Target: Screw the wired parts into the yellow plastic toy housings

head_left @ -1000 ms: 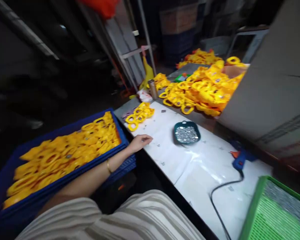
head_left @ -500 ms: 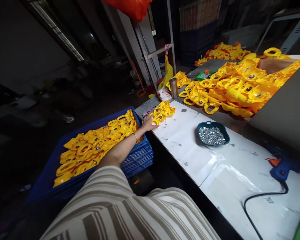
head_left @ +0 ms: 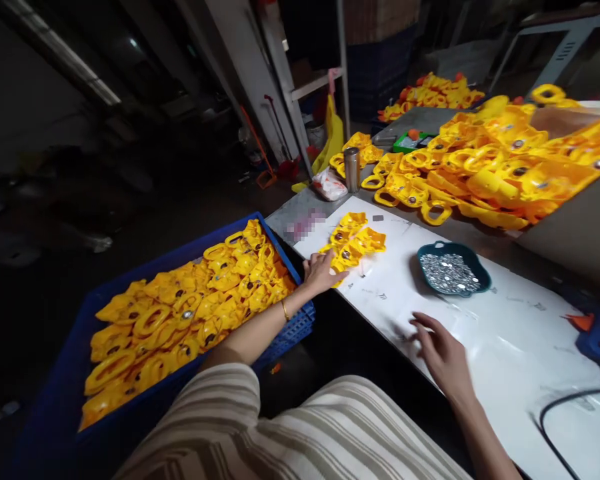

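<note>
Several yellow plastic parts (head_left: 356, 241) lie together at the far left corner of the white tabletop (head_left: 395, 267). My left hand (head_left: 323, 272) rests at their near edge, fingers spread and touching one part. My right hand (head_left: 437, 350) hangs over the table's front edge, fingers apart and slightly curled, with nothing in it. Beyond it is a dark teal basket (head_left: 423, 250) of small silvery pieces (head_left: 450, 272). To the left of the table, a blue crate (head_left: 97, 300) holds many more yellow parts (head_left: 180, 300).
A large heap of yellow parts (head_left: 505, 170) covers the back right of the table. A metal flask (head_left: 352, 170) and a white plastic bag (head_left: 329, 185) stand at the back. A blue glue gun (head_left: 596, 339) with a black cable lies at the right.
My right hand has come into view over the table's front edge. The view has shifted, and my left hand stays at the small group of yellow parts.
</note>
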The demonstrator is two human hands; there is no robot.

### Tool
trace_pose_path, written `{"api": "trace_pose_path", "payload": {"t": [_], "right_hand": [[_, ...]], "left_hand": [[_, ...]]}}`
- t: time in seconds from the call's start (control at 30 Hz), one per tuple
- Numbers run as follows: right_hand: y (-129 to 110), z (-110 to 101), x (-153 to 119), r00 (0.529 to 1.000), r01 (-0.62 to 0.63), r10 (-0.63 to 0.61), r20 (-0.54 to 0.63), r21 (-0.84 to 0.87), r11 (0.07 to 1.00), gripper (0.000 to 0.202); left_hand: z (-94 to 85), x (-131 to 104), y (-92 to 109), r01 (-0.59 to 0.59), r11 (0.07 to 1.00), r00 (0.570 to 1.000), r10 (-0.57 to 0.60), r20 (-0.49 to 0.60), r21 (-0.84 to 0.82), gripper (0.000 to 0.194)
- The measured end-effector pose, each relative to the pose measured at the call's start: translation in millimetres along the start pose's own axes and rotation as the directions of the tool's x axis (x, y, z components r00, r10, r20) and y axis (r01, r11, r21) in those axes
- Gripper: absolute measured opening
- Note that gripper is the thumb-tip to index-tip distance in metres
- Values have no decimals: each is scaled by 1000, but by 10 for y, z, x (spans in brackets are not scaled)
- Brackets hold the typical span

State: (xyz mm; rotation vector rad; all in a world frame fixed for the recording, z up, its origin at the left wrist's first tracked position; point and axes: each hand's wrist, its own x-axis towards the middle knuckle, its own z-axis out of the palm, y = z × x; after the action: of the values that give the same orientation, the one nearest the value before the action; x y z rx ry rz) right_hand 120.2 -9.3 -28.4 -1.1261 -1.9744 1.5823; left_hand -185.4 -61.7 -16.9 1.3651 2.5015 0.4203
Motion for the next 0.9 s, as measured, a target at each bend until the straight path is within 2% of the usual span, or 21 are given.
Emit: {"api": "trace_pose_path", "payload": {"t": [0.07,0.13,0.17,0.23,0.27,0.33,0.4,0.53,0.7,0.77,0.83,0.9], "right_hand": [[-94,219,284,998,-16,27,55,-195,981,48],[-180,461,578,996,16,22,88,-415,910,51],[-211,571,697,996,30,17,90,-496,868,54],[-244,727,852,997,14,38,73,-612,791,60],[-247,766,890,996,-4,60,64,-647,762,63],[-237,785,907,994,-44,102,46,-677,735,65],[-216,768,882,991,-77,130,34,-652,755,59],[-168,782,803,994,-92,109,5,-497,863,50],[-140,936,638,998,-28,36,43,-180,983,69],[-131,967,556,995,-65,68,66,-54,996,77],[-110,932,448,995,-87,86,42,30,996,75],[-70,820,281,998,-69,69,5,101,992,69]], "left_hand": [[30,-199,77,-2,1000,1000,2,1,-23,72],[58,-308,118,-4,998,1000,3,-22,-55,58],[74,-318,119,-14,997,997,8,-72,-81,56],[109,-272,87,26,989,987,-49,-156,-144,69],[129,-230,66,49,982,984,-78,-158,-182,79],[170,-147,43,67,967,991,-93,-95,-246,96],[214,-98,64,54,958,997,-66,-34,-281,102],[306,-167,195,74,934,994,-98,-52,-349,104],[446,-391,375,75,804,977,-176,-116,-590,95],[490,-468,426,36,713,969,-195,-149,-700,88],[502,-553,463,-27,638,970,-169,-173,-770,82],[468,-663,494,-106,633,971,-101,-217,-767,78]]}}
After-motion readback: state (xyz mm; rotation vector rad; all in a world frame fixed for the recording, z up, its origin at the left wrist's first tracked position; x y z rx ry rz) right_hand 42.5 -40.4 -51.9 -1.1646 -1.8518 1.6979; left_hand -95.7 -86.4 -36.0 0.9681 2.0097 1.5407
